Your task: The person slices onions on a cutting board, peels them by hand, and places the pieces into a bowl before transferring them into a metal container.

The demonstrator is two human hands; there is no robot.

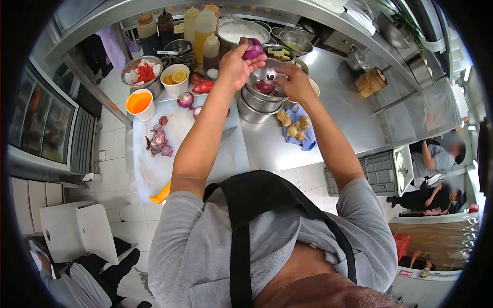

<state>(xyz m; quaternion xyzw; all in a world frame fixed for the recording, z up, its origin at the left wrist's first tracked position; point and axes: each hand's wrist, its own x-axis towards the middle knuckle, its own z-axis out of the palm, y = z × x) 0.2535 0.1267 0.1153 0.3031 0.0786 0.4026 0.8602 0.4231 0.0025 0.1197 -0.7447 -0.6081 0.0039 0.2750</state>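
red onion (253, 49) is resting in my left hand (239, 68), just to the far left of the steel bowl (260, 104); i'm grasping it between thumb and fingers. my right hand (295, 80) is hovering at the bowl, over onion skins (265, 87); i can't tell whether it's pinching any. if my left grip is running slack, the smooth onion could be slipping away. the bowl is standing on a pot (255, 117), so a knock could be tipping it.
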